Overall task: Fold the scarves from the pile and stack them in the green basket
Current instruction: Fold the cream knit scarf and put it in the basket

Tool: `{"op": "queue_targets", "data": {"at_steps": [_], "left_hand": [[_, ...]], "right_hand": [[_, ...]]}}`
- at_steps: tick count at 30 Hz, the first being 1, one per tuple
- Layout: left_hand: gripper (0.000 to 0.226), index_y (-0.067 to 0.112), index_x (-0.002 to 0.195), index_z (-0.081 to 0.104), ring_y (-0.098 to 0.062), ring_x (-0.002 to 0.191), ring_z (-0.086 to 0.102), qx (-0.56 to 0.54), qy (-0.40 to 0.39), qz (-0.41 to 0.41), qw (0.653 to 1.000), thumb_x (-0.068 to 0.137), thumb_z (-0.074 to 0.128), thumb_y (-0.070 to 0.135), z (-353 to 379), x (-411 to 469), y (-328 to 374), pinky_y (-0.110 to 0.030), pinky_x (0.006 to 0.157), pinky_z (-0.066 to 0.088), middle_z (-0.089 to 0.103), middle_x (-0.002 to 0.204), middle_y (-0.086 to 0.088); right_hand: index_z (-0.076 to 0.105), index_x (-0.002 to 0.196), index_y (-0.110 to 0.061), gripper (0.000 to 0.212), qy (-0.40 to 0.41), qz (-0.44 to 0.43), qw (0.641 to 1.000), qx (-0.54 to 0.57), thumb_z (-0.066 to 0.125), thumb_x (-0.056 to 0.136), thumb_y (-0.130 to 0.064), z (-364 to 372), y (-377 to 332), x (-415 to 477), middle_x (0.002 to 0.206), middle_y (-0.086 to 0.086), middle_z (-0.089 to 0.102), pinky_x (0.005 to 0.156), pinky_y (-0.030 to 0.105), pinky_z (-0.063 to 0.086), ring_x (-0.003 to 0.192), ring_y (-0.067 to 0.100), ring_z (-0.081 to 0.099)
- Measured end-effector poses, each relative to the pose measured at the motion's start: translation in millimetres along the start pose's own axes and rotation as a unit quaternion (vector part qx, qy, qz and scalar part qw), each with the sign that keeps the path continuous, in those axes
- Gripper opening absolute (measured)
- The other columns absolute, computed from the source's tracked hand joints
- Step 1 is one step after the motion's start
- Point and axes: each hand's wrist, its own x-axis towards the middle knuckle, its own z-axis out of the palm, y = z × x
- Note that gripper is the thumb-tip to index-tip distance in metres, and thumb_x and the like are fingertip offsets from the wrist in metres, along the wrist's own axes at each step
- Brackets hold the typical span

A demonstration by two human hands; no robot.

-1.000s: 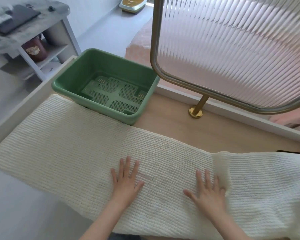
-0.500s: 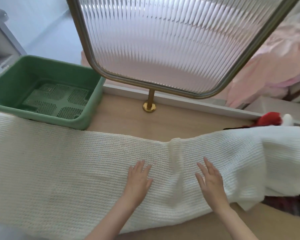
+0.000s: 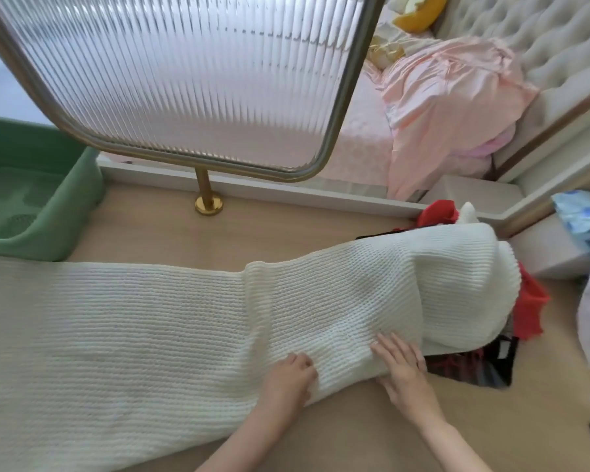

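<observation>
A long white knit scarf (image 3: 157,328) lies spread across the wooden table. Its right end is draped over the pile of scarves (image 3: 491,366), where red and dark plaid cloth shows underneath. My left hand (image 3: 292,378) sits on the scarf's near edge with its fingers curled into the knit. My right hand (image 3: 402,367) lies just to the right, fingers straight on top of the same edge, thumb on the table side. The green basket (image 3: 65,212) stands at the far left, partly cut off, with nothing in the part I can see.
A ribbed glass panel (image 3: 198,73) on a brass post (image 3: 207,202) stands behind the table's middle. A bed with pink bedding (image 3: 450,107) lies beyond it. Bare wooden tabletop (image 3: 355,441) shows in front of the scarf.
The view has swung right, away from the basket. Both hands slid right along the scarf to its near edge beside the pile. My left fingers went from flat to curled.
</observation>
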Motion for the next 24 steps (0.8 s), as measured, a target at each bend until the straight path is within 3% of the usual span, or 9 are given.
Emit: {"op": "queue_targets", "data": {"at_steps": [3, 5, 7, 10, 12, 14, 18, 22, 24], "left_hand": [[0.021, 0.029, 0.068, 0.060, -0.008, 0.065, 0.061, 0.015, 0.029, 0.018, 0.999, 0.057, 0.064, 0.046, 6.1, -1.6, -5.3, -0.016, 0.050, 0.044, 0.051, 0.089, 0.016], [0.045, 0.033, 0.088, 0.055, -0.007, 0.075, 0.061, 0.032, 0.023, 0.003, 0.999, 0.057, 0.041, 0.063, 8.0, -4.6, -4.0, -0.019, 0.056, 0.050, 0.058, 0.091, 0.016], [0.057, 0.034, 0.093, 0.052, -0.007, 0.078, 0.060, 0.041, 0.008, -0.015, 0.999, 0.048, 0.052, 0.068, 7.8, -7.1, 0.2, -0.022, 0.058, 0.051, 0.062, 0.091, 0.014], [0.043, 0.021, 0.088, 0.055, -0.019, 0.077, 0.063, -0.018, 0.025, -0.039, 0.999, 0.056, 0.082, 0.027, -3.6, -8.0, 6.5, -0.027, 0.059, 0.046, 0.063, 0.085, 0.003], [0.015, 0.014, 0.102, 0.057, -0.022, 0.090, 0.060, -0.139, 0.042, -0.083, 0.986, 0.090, 0.062, 0.022, -21.1, -9.8, 8.5, -0.032, 0.075, 0.041, 0.065, 0.095, -0.005], [0.021, 0.016, 0.112, 0.056, -0.020, 0.095, 0.059, -0.254, 0.047, -0.106, 0.960, 0.098, 0.051, 0.031, -32.5, -11.9, 1.7, -0.027, 0.080, 0.038, 0.065, 0.101, -0.005], [0.036, 0.024, 0.128, 0.048, -0.010, 0.109, 0.053, -0.214, 0.051, -0.080, 0.972, 0.094, 0.058, 0.034, -41.5, -21.4, -9.7, -0.017, 0.090, 0.035, 0.056, 0.119, 0.003], [0.052, 0.021, 0.129, 0.052, -0.012, 0.121, 0.050, -0.065, 0.094, 0.007, 0.993, 0.082, 0.074, 0.027, -22.8, -36.9, -17.1, -0.014, 0.101, 0.028, 0.050, 0.130, 0.005], [0.056, 0.023, 0.117, 0.058, -0.013, 0.109, 0.059, -0.034, 0.106, 0.036, 0.993, 0.068, 0.085, 0.023, -16.6, -44.6, -23.0, -0.019, 0.095, 0.040, 0.059, 0.119, 0.005]], "right_hand": [[0.068, 0.094, -0.019, 0.036, 0.086, -0.050, 0.995, -0.016, 0.082, 0.061, -0.014, 2.4, 4.0, 6.3, 0.108, -0.002, 0.069, 0.115, 0.030, 0.014, 0.114, 0.019, 0.048], [0.063, 0.089, -0.021, 0.016, 0.165, -0.080, 0.983, -0.012, 0.068, 0.074, -0.017, 1.8, 4.5, 12.7, 0.088, -0.004, 0.069, 0.114, 0.032, 0.021, 0.097, 0.013, 0.052], [0.062, 0.090, -0.017, 0.006, 0.234, -0.074, 0.969, -0.004, 0.059, 0.086, -0.021, -4.2, 1.3, 17.7, 0.072, -0.004, 0.063, 0.109, 0.034, 0.030, 0.079, 0.010, 0.051], [0.065, 0.081, -0.011, 0.045, 0.253, -0.046, 0.966, -0.006, 0.035, 0.101, -0.038, -25.1, -10.1, 16.5, 0.063, -0.003, 0.058, 0.100, 0.035, 0.037, 0.067, 0.016, 0.054], [0.064, 0.071, -0.013, 0.056, 0.251, -0.039, 0.967, -0.011, 0.027, 0.103, -0.040, -42.5, -17.3, 10.1, 0.057, -0.003, 0.056, 0.093, 0.033, 0.037, 0.057, 0.018, 0.055], [0.062, 0.068, -0.017, 0.057, 0.257, -0.022, 0.966, -0.018, 0.024, 0.103, -0.040, -58.4, -24.2, 4.3, 0.054, -0.005, 0.056, 0.088, 0.032, 0.035, 0.051, 0.018, 0.055], [0.067, 0.102, -0.018, 0.023, 0.197, -0.009, 0.980, -0.029, 0.051, 0.092, -0.031, -48.2, -27.7, -8.6, 0.097, -0.001, 0.065, 0.102, 0.034, 0.027, 0.094, 0.018, 0.056], [0.055, 0.129, -0.017, 0.045, 0.193, 0.107, 0.974, 0.050, 0.068, 0.086, -0.016, -13.8, -40.5, -39.5, 0.132, 0.006, 0.049, 0.102, 0.035, 0.028, 0.119, 0.024, 0.038], [0.053, 0.128, -0.010, 0.051, 0.230, 0.264, 0.927, 0.133, 0.073, 0.081, -0.015, -2.6, -53.5, -60.1, 0.132, 0.012, 0.047, 0.099, 0.040, 0.032, 0.119, 0.028, 0.039]]}}
